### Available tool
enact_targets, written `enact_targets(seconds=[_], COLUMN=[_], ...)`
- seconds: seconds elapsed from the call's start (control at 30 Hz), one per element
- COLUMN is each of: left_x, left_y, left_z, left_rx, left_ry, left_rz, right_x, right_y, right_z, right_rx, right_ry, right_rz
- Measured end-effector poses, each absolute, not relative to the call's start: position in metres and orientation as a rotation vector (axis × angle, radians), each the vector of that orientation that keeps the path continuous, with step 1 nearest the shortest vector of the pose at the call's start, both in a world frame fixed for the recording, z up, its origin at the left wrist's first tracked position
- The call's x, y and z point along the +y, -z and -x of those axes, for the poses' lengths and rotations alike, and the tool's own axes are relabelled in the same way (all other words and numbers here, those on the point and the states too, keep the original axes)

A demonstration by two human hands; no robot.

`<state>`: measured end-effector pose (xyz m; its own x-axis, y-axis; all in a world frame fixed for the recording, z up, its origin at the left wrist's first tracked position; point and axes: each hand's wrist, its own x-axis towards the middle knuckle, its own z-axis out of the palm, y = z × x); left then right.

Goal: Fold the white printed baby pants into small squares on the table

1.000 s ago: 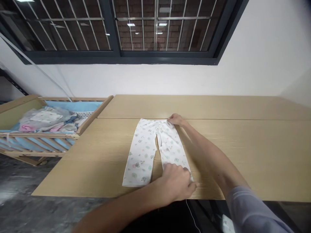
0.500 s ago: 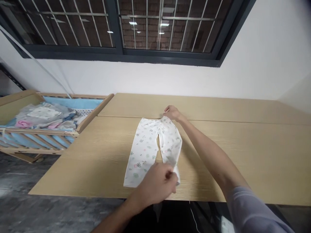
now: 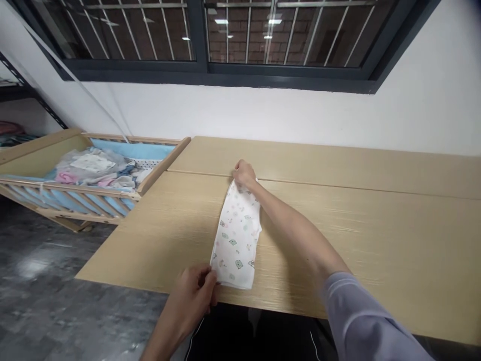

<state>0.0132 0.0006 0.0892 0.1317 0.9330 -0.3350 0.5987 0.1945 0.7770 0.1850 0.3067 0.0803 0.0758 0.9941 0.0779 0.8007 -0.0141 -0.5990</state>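
Observation:
White printed pants (image 3: pixel 237 235) lie folded lengthwise, one leg over the other, on the light wooden table (image 3: pixel 338 240). At their top, my right hand (image 3: pixel 243 174) is closed on the waist edge. Down by the table's front edge, my left hand (image 3: pixel 195 288) pinches the lower left corner of the leg hems. Small green and pink figures cover the cloth, and the waist is partly hidden under my right hand.
To the left stands a wooden crib (image 3: pixel 150 175) with blue lining, holding a pile of clothes (image 3: pixel 93 165) and clear plastic. Behind the table is a white wall (image 3: pixel 263 110) below a barred window.
The pants' right leg has been brought over onto the left one. Both hands have moved left with the cloth, and the view has shifted slightly.

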Motion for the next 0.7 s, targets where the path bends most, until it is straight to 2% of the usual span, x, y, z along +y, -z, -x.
enact_targets(seconds=[0.17,0.23,0.33,0.4,0.57,0.7], left_x=[-0.009,-0.014,-0.023,-0.030,-0.046,-0.051], left_y=[-0.089,-0.087,-0.078,-0.070,-0.043,-0.034], left_z=[-0.013,-0.015,-0.020,-0.025,-0.037,-0.038], left_rx=[2.023,2.157,1.974,1.816,1.751,1.786], left_ry=[-0.305,-0.449,-0.867,-0.970,-0.790,-0.679], left_rz=[-1.837,-2.006,-2.381,-2.597,-2.941,-3.014], right_x=[0.298,0.283,0.239,0.197,0.102,0.099], right_y=[-0.078,-0.081,-0.088,-0.092,-0.079,-0.058], right_z=[-0.174,-0.174,-0.176,-0.178,-0.189,-0.199], right_rx=[-1.928,-2.036,-2.274,-2.471,-2.812,-2.852], right_ry=[-0.436,-0.355,-0.345,-0.436,-0.660,-0.708], right_rz=[1.811,1.635,1.248,0.992,0.485,0.482])
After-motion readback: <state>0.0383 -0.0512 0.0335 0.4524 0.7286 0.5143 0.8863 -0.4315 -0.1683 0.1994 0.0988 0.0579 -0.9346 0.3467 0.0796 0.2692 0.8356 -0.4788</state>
